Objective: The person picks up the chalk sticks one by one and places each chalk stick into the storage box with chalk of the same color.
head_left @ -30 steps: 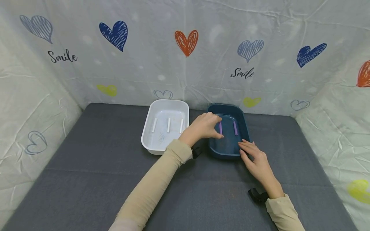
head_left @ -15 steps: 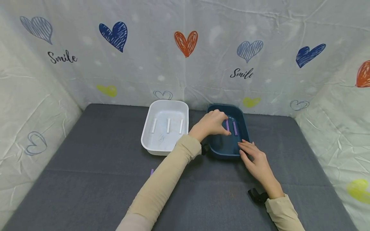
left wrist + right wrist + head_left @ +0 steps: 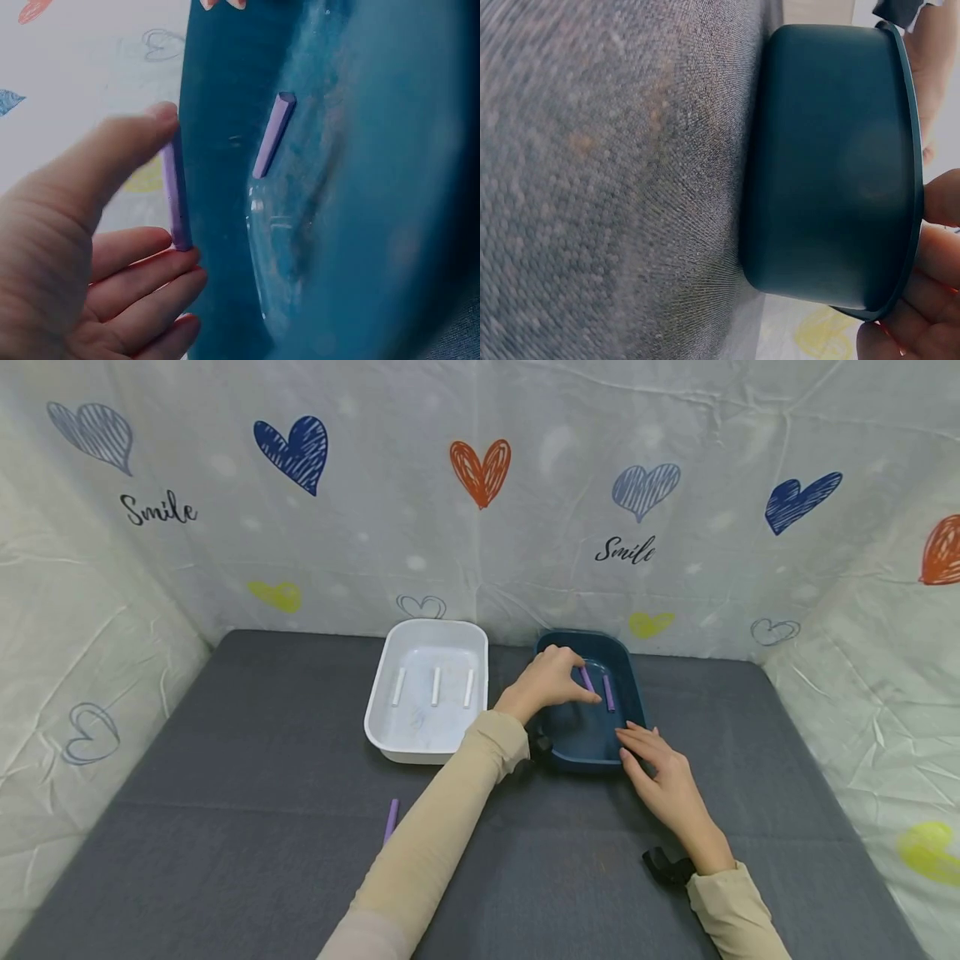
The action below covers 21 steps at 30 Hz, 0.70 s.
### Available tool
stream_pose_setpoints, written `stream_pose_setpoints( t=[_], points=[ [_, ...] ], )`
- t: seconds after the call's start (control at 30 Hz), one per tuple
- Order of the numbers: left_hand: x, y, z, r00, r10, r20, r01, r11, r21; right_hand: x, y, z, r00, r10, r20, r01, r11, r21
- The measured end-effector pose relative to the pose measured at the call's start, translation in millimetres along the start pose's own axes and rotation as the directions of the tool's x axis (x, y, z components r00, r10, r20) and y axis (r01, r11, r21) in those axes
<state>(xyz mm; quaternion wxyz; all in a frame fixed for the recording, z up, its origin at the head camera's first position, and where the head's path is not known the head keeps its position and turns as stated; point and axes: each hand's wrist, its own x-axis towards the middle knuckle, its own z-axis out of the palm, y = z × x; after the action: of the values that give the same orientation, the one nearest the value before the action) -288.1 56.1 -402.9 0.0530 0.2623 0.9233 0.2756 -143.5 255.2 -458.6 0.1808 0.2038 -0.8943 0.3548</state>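
L hand (image 3: pixel 551 682) pinching purple stick (image 3: pixel 587 680) end-to-end, over smooth blue tub (image 3: pixel 588 735) | R hand (image 3: pixel 663 781) fingers loose on nr-corner rim (image 3: pixel 592 765) | 2nd stick (image 3: pixel 608 693) just R | narrow gap to white tub (image 3: pixel 420 737) | woven cloth (image 3: pixel 630 187) under

A cloth-walled, booth-like workspace: sheeting (image 3: pixel 375 568) printed with hearts (image 3: pixel 480 474) and "Smile" lettering (image 3: pixel 158 508) hangs at twelve o'clock, creased drapes (image 3: pixel 75 635) at nine and three, around a gray-covered counter (image 3: pixel 247 843).
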Motion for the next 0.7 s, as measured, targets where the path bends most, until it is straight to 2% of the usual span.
stream_pose_setpoints(
  t=[0.23,0.4,0.7],
  points=[
    [7.0,9.8,-6.0,0.999,-0.004,0.037,0.002,0.999,0.047,-1.1,3.0,-1.2,1.0,-0.001,-0.003,0.001,1.0,0.001],
    [11.6,16.5,-8.0,0.999,-0.007,0.051,0.006,1.0,0.031,-0.4,3.3,-2.0,1.0,0.0,-0.002,0.0,1.0,0.005],
    [17.6,5.5,9.3,0.999,-0.011,0.039,0.01,1.0,0.021,0.5,0.2,-0.8,1.0,-0.003,0.004,0.003,1.0,0.011]
  ],
)
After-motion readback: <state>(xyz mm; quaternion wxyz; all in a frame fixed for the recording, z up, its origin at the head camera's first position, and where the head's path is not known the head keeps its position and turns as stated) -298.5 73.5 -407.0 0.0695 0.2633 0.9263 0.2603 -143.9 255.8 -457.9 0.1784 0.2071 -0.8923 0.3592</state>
